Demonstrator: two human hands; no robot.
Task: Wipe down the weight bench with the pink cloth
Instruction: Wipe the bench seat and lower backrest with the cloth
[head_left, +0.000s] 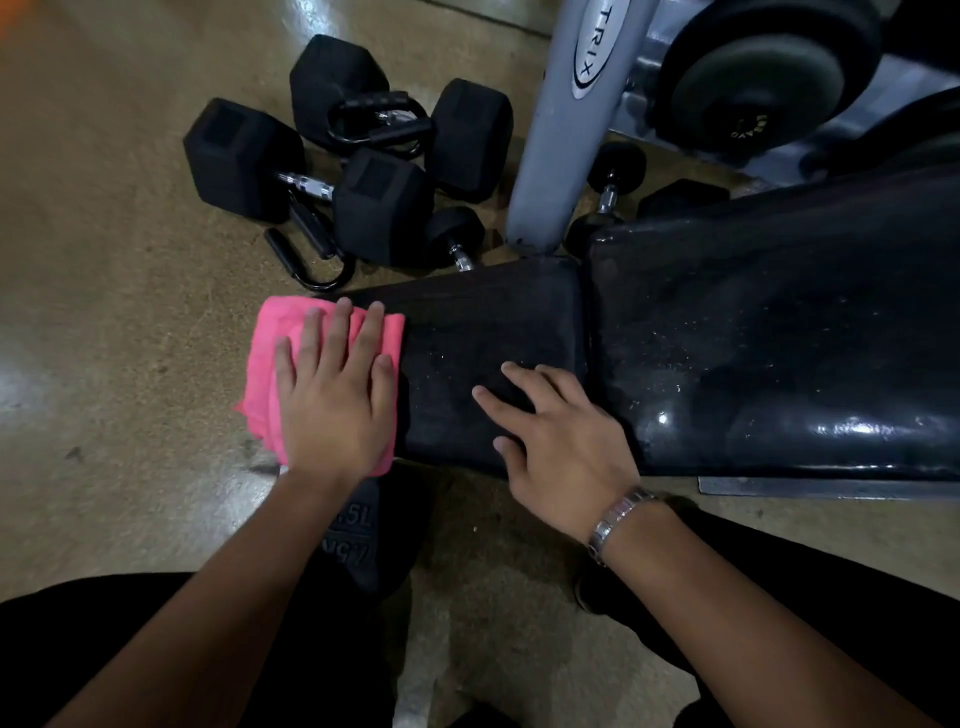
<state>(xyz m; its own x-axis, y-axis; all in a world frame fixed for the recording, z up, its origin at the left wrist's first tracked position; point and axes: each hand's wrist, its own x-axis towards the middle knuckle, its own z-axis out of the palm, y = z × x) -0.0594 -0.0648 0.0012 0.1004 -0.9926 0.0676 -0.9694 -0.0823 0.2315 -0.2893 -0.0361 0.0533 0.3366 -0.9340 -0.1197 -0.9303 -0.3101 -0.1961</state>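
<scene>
I see a tan speckled floor with glare patches at its left. Black hex dumbbells lie beside a grey machine post; weight plates sit beyond.

Pink cloth — crumpled, bright pink, lay draped over the narrow left end of the bench, its outer edge hanging past that end | Weight bench — black padded seat and longer back pad, glossy, speckled with pale flecks, stretched toward the right edge of view.
</scene>
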